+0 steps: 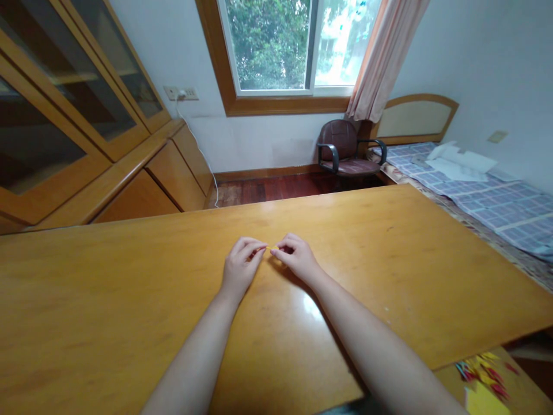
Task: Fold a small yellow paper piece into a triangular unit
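Over the middle of the wooden table (129, 276), my two hands come close together, a short gap between their fingertips. A small, thin yellow piece (270, 248), perhaps paper, spans that gap. My left hand (242, 257) pinches its left end between thumb and fingers. The right end is pinched by my right hand (298, 256), whose other fingers curl inward. Most of the piece is hidden by my fingertips, so its full shape cannot be made out.
Colourful folded bits (484, 372) and a yellow sheet (486, 400) lie on a lower surface at the bottom right. Beyond the table stand an armchair (345, 147) and a bed (496, 196). A glass-door cabinet (99, 135) lines the left wall.
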### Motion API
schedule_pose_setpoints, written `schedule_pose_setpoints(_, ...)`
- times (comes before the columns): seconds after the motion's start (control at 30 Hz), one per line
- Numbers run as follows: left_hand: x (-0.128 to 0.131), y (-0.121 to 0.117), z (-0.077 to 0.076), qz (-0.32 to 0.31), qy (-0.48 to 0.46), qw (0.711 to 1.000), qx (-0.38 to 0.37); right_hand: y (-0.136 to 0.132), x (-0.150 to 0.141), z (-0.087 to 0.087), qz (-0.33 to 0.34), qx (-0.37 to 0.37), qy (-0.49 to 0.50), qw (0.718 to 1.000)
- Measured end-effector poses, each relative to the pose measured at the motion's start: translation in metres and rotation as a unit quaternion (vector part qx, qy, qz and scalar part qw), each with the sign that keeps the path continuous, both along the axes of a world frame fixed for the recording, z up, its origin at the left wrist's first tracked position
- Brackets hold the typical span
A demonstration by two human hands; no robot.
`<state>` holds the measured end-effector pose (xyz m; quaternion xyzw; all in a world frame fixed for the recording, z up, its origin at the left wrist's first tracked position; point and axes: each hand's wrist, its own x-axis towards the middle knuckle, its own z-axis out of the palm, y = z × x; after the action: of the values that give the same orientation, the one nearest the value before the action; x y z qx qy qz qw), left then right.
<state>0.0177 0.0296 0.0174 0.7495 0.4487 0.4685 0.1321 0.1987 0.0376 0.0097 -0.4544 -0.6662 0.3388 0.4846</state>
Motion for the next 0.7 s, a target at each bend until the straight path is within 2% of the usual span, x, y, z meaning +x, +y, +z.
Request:
schedule_pose_setpoints(0.3, -0.0024, -0.0009, -0.0011, 0.023, 0.076, 0.996, 0.037, 0.0020, 0.0005, -0.0020, 0.008, -0.015, 0.004, 1.000)
schedule_pose_setpoints(0.7, -0.0017, 0.0003, -0.0021, 0.019, 0.062, 0.997, 0.042, 0.0012, 0.0004, -0.0010, 0.007, -0.010, 0.004, 1.000)
